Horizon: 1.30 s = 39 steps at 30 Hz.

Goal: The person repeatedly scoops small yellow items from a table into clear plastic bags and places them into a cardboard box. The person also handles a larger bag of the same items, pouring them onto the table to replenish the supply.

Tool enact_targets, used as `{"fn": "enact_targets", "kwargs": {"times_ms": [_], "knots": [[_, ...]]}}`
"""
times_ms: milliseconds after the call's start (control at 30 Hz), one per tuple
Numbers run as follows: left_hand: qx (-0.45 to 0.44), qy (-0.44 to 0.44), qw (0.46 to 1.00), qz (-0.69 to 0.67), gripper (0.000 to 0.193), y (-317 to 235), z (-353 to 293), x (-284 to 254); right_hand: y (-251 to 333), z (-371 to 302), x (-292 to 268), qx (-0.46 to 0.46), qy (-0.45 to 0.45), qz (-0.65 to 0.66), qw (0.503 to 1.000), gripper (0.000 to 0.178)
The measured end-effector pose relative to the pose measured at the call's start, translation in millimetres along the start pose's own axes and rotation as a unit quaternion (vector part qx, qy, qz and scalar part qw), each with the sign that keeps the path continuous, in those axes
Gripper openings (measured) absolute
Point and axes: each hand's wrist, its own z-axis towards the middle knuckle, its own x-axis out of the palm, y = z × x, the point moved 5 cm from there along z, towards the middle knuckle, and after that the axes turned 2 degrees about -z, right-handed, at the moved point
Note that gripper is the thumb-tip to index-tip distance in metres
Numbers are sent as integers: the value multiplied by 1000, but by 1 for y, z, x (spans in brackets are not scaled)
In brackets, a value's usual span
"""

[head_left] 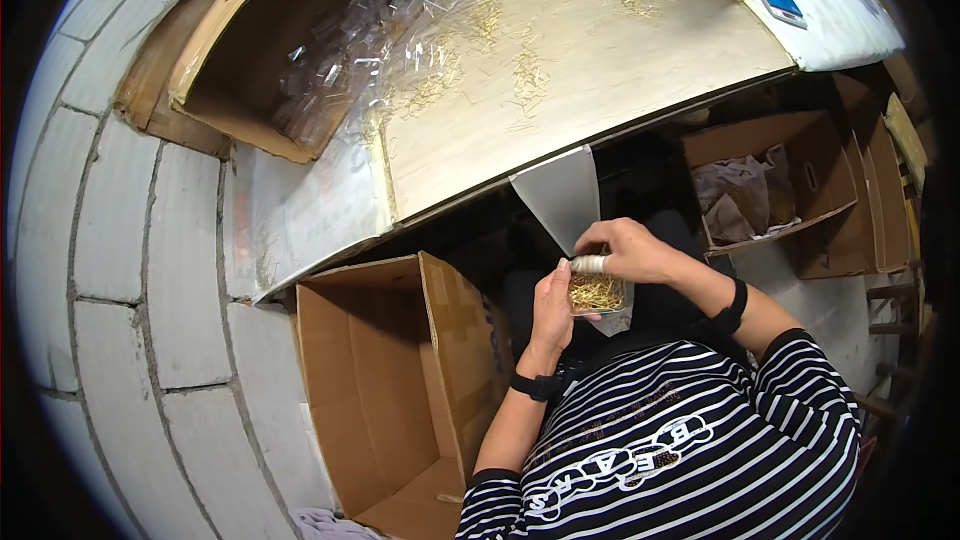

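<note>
- Small clear box (597,293) of gold pins, held in front of the person's chest, below the bench (600,70) edge.
- Left hand (551,318) cups the box from its left side; fingers wrapped round the box wall, thumb along the near edge. Black band on that wrist.
- Right hand (630,250) on top of the box at its far edge; fingers curled and pressed together on the rim, one fingertip wrapped in white tape (589,264).
- Open empty cardboard box (400,390) just left of the clear box, on the floor.
- Loose gold pins (520,70) scattered over the bench, well above the clear box.
- Clear plastic bag (360,50) of empty clear boxes spills from a big carton (240,40) at the bench's left end.
- Another carton (770,190) with crumpled paper, right of the clear box, under the bench.
- Grey card (560,195) hangs from the bench edge, just above the hands.
</note>
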Motion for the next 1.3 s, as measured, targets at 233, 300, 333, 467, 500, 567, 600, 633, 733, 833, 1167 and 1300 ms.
{"fn": "enact_targets", "kwargs": {"times_ms": [233, 300, 333, 467, 500, 567, 600, 633, 733, 833, 1167, 1300], "knots": [[28, -50, 998, -18, 44, -3, 1, 0, 0, 4, 10, -12, -106, 96, 990, 10], [53, -71, 996, -24, 44, -5, 0, -6, -4, 2, 11, -25, -98, 117, 988, 11], [64, -79, 994, -26, 44, -7, -1, -8, -2, 0, 13, -46, -97, 80, 991, 11], [84, -106, 990, -27, 43, -9, -1, -12, 10, -8, 11, -82, -108, 63, 989, 13], [81, -110, 990, -29, 43, -10, -3, -10, 11, -8, 4, -86, -134, 107, 981, 14], [81, -110, 990, -27, 41, -11, -4, -9, 3, -6, -8, -66, -184, 164, 967, 14], [84, -105, 991, -22, 41, -12, -5, -9, -4, -5, -11, 8, -169, 206, 964, 11], [86, -101, 991, -17, 40, -12, -5, -9, -9, -3, -10, 18, -144, 208, 967, 10], [78, -87, 993, 3, 37, -8, -3, -4, -19, -1, 3, 54, -62, 203, 976, 11], [64, -85, 994, 12, 35, -2, -2, 0, -17, 2, 12, 23, -54, 203, 977, 7], [86, -107, 990, -29, 31, -1, 0, -12, -8, -7, 18, -30, -63, 192, 979, 13], [92, -114, 988, -45, 30, -5, -4, -13, -22, -10, 0, 3, -128, 244, 961, 15]]}}
